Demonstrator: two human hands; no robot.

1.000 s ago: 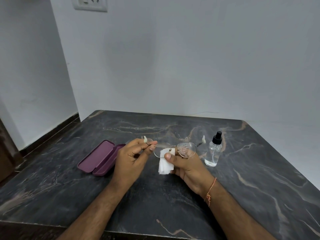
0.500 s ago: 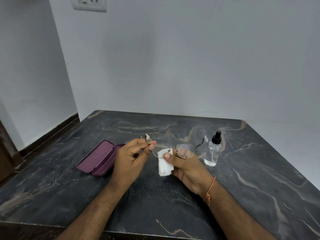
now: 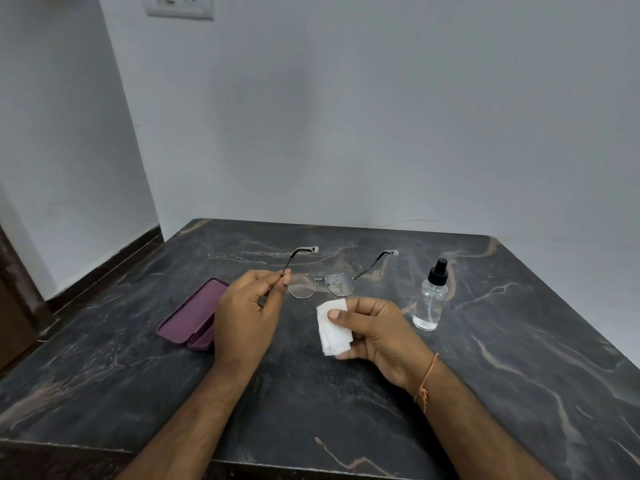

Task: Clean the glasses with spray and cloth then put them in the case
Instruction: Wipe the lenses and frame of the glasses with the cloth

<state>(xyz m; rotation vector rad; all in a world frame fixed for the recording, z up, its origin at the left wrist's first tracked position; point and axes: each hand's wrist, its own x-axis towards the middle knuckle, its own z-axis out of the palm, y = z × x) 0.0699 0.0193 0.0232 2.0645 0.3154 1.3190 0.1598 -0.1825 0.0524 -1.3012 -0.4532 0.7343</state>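
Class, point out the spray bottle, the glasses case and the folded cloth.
spray bottle (image 3: 430, 303), head view, on its clear body.
glasses case (image 3: 192, 315), head view, on its open lid.
cloth (image 3: 333, 332), head view, on its folded middle.

Both forearms bare, no sleeves visible. Thin orange thread bracelet (image 3: 426, 382) knotted round wrist of right hand (image 3: 377, 332).

**Dark marble table**

A dark veined table (image 3: 519, 358) is standing against the wall. An open purple case (image 3: 194, 315) is lying on its left side, and a clear spray bottle (image 3: 431, 301) is standing upright at right
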